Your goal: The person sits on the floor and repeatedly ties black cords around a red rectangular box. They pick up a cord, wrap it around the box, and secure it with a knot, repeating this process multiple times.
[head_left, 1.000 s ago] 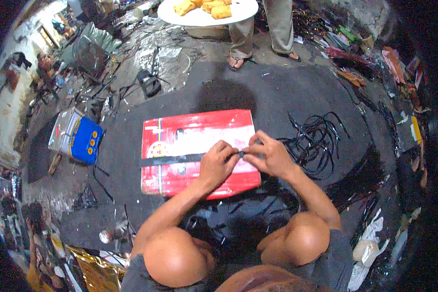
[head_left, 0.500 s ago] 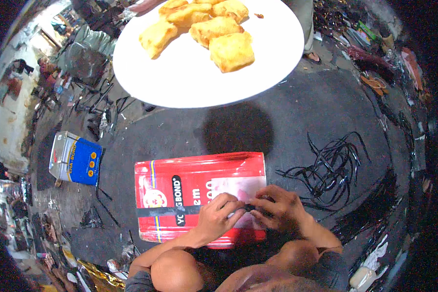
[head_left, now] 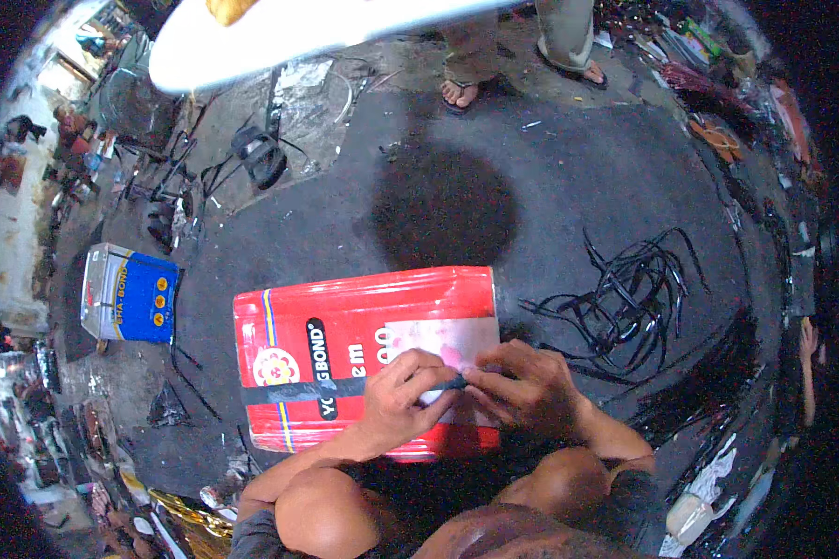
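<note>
A red tin (head_left: 373,317) lies on its side before my knees. A dark flat band (head_left: 298,391) crosses it and runs toward my left hand (head_left: 403,399). That hand is closed, fingers pinching the end of a small dark strip (head_left: 454,383) above the tin. My right hand (head_left: 527,384) meets it from the other side, its fingertips closed on the same strip. My fingers hide much of the strip, and whether it joins the band I cannot tell. A pale sheet with pink marks (head_left: 447,343) lies on the tin under my hands.
Black thin straps (head_left: 625,298) lie tangled on the dark mat (head_left: 550,196) to the right. At left stands a blue and silver tin (head_left: 144,296). A black sandal (head_left: 259,156) lies farther off. Another person's feet (head_left: 459,93) stand beyond; a white plate (head_left: 326,33) with fried food hangs overhead.
The white plate has moved up and left, mostly out of view, uncovering the person's feet and the sandal. My hands stay together on the strip, fingers slightly shifted.
</note>
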`<action>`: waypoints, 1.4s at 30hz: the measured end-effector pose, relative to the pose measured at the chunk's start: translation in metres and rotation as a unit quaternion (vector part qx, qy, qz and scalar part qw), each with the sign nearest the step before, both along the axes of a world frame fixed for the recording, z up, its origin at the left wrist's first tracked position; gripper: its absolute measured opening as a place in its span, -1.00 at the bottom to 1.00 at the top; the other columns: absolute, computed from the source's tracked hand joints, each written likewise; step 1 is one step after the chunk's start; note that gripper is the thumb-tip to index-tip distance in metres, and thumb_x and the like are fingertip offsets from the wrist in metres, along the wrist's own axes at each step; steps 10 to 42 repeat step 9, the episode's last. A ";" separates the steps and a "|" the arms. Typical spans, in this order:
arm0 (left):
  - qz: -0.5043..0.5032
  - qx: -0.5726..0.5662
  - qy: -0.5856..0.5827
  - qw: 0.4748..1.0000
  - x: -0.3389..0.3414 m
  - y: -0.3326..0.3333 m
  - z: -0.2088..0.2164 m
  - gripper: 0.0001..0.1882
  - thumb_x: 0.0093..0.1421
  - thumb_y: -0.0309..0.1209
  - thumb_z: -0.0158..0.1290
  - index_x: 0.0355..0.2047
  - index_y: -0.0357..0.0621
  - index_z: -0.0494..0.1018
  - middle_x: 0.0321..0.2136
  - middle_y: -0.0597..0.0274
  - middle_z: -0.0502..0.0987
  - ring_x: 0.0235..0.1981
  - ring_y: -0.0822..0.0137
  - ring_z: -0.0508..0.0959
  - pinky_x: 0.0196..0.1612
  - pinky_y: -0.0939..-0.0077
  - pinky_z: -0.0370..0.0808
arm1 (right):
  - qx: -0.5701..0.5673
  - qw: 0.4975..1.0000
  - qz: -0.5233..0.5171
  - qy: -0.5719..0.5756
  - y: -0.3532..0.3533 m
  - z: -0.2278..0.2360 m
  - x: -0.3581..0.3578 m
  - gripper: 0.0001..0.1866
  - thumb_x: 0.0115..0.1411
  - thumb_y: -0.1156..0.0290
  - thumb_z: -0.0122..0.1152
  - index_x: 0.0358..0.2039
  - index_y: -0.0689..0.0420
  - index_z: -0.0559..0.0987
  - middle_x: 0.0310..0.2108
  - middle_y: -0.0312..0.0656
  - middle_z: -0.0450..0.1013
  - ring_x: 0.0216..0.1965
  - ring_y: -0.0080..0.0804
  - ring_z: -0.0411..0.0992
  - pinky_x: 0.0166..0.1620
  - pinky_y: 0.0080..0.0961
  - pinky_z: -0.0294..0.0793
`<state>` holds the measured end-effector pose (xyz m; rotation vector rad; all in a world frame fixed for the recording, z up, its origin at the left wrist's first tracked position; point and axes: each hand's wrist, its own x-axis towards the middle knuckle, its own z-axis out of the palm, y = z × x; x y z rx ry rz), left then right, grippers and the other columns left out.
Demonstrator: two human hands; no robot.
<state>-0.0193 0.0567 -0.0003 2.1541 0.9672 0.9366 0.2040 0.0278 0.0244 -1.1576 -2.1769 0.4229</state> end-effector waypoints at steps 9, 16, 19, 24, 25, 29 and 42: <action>0.008 -0.019 0.028 0.999 0.001 -0.013 -0.001 -0.82 0.03 -0.46 0.30 -0.32 -0.11 0.63 -0.38 0.16 0.58 -0.34 0.21 0.61 -0.26 0.33 0.57 | -0.014 0.999 -0.034 -0.002 -0.019 0.001 0.000 -0.68 0.06 0.21 0.42 -0.17 0.00 0.65 -0.19 -0.19 0.50 -0.26 -0.21 0.56 -0.27 -0.35 0.59; 0.008 -0.019 0.028 0.999 0.001 -0.013 -0.001 -0.82 0.03 -0.46 0.30 -0.32 -0.11 0.63 -0.38 0.16 0.58 -0.34 0.21 0.61 -0.26 0.33 0.57 | -0.014 0.999 -0.034 -0.002 -0.019 0.001 0.000 -0.68 0.06 0.21 0.42 -0.17 0.00 0.65 -0.19 -0.19 0.50 -0.26 -0.21 0.56 -0.27 -0.35 0.59; 0.008 -0.019 0.028 0.999 0.001 -0.013 -0.001 -0.82 0.03 -0.46 0.30 -0.32 -0.11 0.63 -0.38 0.16 0.58 -0.34 0.21 0.61 -0.26 0.33 0.57 | -0.014 0.999 -0.034 -0.002 -0.019 0.001 0.000 -0.68 0.06 0.21 0.42 -0.17 0.00 0.65 -0.19 -0.19 0.50 -0.26 -0.21 0.56 -0.27 -0.35 0.59; 0.008 -0.019 0.028 0.999 0.001 -0.013 -0.001 -0.82 0.03 -0.46 0.30 -0.32 -0.11 0.63 -0.38 0.16 0.58 -0.34 0.21 0.61 -0.26 0.33 0.57 | -0.014 0.999 -0.034 -0.002 -0.019 0.001 0.000 -0.68 0.06 0.21 0.42 -0.17 0.00 0.65 -0.19 -0.19 0.50 -0.26 -0.21 0.56 -0.27 -0.35 0.59; 0.008 -0.019 0.028 0.999 0.001 -0.013 -0.001 -0.82 0.03 -0.46 0.30 -0.32 -0.11 0.63 -0.38 0.16 0.58 -0.34 0.21 0.61 -0.26 0.33 0.57 | -0.014 0.999 -0.034 -0.002 -0.019 0.001 0.000 -0.68 0.06 0.21 0.42 -0.17 0.00 0.65 -0.19 -0.19 0.50 -0.26 -0.21 0.56 -0.27 -0.35 0.59; 0.008 -0.019 0.028 0.999 0.001 -0.013 -0.001 -0.82 0.03 -0.46 0.30 -0.32 -0.11 0.63 -0.38 0.16 0.58 -0.34 0.21 0.61 -0.26 0.33 0.57 | -0.014 0.999 -0.034 -0.002 -0.019 0.001 0.000 -0.68 0.06 0.21 0.42 -0.17 0.00 0.65 -0.19 -0.19 0.50 -0.26 -0.21 0.56 -0.27 -0.35 0.59; 0.008 -0.019 0.028 0.999 0.001 -0.013 -0.001 -0.82 0.03 -0.46 0.30 -0.32 -0.11 0.63 -0.38 0.16 0.58 -0.34 0.21 0.61 -0.26 0.33 0.57 | -0.014 0.999 -0.034 -0.002 -0.019 0.001 0.000 -0.68 0.06 0.21 0.42 -0.17 0.00 0.65 -0.19 -0.19 0.50 -0.26 -0.21 0.56 -0.27 -0.35 0.59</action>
